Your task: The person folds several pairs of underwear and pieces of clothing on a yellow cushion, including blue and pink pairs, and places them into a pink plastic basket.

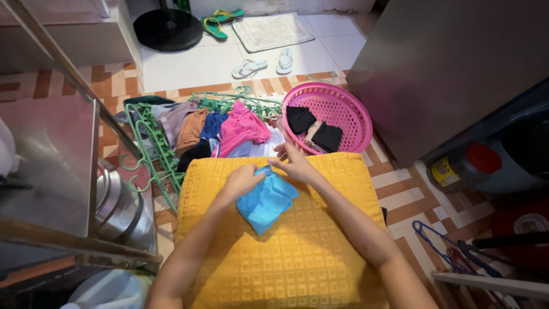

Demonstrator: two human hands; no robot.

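Pinching the blue cloth (266,201) at its top edge, both hands, left hand (242,180) and right hand (296,166), work mid-frame on the yellow cushion (297,252) (pink basket (343,106) upper right).

Cloth (266,201) on cushion (286,252) w/ both hands on it; clothes pile (223,131) behind, basket (337,100) behind-right.

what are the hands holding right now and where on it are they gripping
Both the left hand and right hand hold a blue cloth by its top edge.
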